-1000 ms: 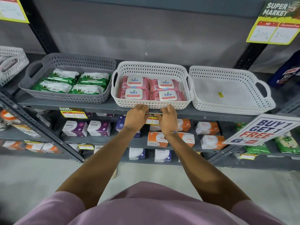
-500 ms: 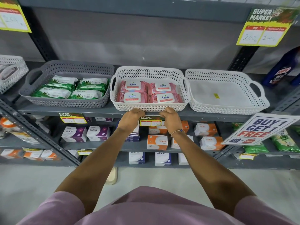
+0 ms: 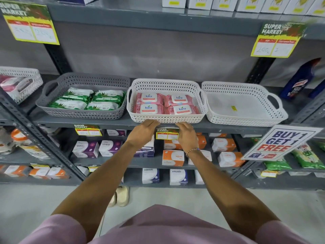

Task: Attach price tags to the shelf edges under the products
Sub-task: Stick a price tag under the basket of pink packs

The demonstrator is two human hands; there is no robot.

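Under kara packs point(image 3: 165, 103), hands point(image 3: 143, 132) point(image 3: 187, 136) flanking SUPER MARKET tag point(image 3: 168, 133)

A small price tag point(image 3: 167, 133) with a green "SUPER MARKET" header, yellow border and two white price boxes hangs flat against the grey shelf edge point(image 3: 228, 126), directly under the white basket of pink Kara packs point(image 3: 166, 103). A matching tag point(image 3: 87, 130) sits further left on the same edge.
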